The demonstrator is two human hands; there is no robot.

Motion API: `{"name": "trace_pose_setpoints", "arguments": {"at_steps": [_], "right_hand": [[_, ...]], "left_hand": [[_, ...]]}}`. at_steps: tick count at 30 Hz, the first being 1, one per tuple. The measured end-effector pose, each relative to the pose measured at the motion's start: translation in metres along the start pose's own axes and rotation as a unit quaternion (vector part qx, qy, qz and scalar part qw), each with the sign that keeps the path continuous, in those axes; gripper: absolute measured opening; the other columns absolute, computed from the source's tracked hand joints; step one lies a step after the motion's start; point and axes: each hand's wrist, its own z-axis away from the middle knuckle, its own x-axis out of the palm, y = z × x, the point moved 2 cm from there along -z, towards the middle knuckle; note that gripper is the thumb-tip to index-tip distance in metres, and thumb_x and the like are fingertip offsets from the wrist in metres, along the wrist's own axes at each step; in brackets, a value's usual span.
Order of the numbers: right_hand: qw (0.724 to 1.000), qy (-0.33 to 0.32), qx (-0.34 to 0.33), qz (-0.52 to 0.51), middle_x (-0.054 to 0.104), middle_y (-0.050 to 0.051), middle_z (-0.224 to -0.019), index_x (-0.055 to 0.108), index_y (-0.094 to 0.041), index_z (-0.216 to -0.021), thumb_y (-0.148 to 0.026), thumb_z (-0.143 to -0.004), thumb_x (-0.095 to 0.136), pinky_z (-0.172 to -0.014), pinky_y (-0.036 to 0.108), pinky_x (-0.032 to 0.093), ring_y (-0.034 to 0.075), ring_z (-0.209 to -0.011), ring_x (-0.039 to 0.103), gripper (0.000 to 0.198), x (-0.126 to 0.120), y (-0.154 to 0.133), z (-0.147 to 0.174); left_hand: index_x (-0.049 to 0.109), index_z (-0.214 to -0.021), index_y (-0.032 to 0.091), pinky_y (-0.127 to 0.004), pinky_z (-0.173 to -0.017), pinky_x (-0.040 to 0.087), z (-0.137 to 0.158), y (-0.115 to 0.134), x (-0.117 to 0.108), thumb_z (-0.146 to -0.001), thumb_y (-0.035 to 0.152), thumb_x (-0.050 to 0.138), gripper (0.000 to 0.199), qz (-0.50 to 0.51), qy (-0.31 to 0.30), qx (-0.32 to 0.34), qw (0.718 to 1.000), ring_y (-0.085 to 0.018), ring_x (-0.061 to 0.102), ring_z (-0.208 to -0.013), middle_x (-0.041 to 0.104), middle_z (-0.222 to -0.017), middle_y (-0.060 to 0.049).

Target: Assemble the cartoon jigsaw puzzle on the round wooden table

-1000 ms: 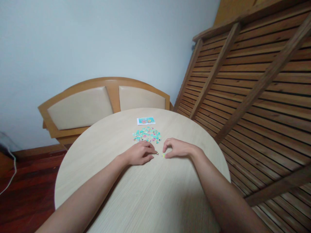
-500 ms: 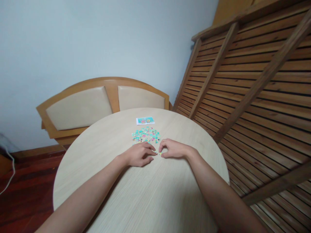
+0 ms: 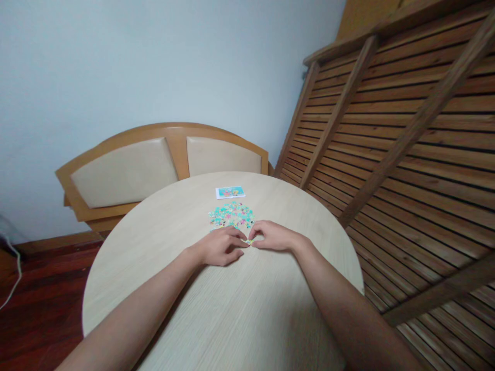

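On the round table, my right hand (image 3: 277, 235) pinches a small yellowish jigsaw puzzle piece (image 3: 251, 242) between thumb and forefinger. My left hand (image 3: 218, 246) lies palm down just left of it, thumb spread away and fingertips reaching the same small pieces. The fingertips partly cover these, so I cannot tell whether they are joined. Just beyond both hands spreads a loose pile of puzzle pieces (image 3: 232, 212), mostly turquoise with some pink and yellow. My left hand hides the pile's near edge.
A picture card (image 3: 230, 192) with cartoon figures lies behind the pile. The pale wooden table (image 3: 154, 226) has a rounded edge. Beyond it stands a padded headboard (image 3: 127, 170); slatted wooden panels (image 3: 386, 154) lean at the right. A white cable (image 3: 18, 268) hangs at far left.
My right hand has shifted slightly left with its puzzle piece, closing the gap to my left fingertips. My left hand stays almost where it was.
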Motion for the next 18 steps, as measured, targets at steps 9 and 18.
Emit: {"name": "trace_pose_setpoints", "arguments": {"at_steps": [9,18], "right_hand": [[0.999,-0.019,0.026,-0.038,0.076,0.004,-0.093,0.077,-0.018,-0.094,-0.023,-0.079,0.069,-0.075,0.026,0.048,0.018,-0.083,0.067,0.018,-0.0007,0.0012,0.0001],[0.996,-0.028,0.045,-0.072,0.077,0.005,-0.091,0.079,-0.018,-0.093,-0.031,-0.079,0.072,-0.074,0.027,0.047,0.019,-0.082,0.068,0.020,-0.0021,-0.0005,-0.0004]], "left_hand": [[0.070,-0.118,0.022,-0.037,-0.099,0.048,0.0008,0.0004,-0.0006,-0.091,0.026,0.055,0.031,0.003,-0.002,-0.005,1.000,-0.025,0.063,-0.110,0.067,-0.123,-0.008],[0.068,-0.121,0.021,-0.037,-0.097,0.049,-0.0008,0.0012,0.0011,-0.094,0.033,0.054,0.033,-0.009,0.003,-0.002,1.000,-0.025,0.063,-0.107,0.067,-0.120,-0.009]]}}
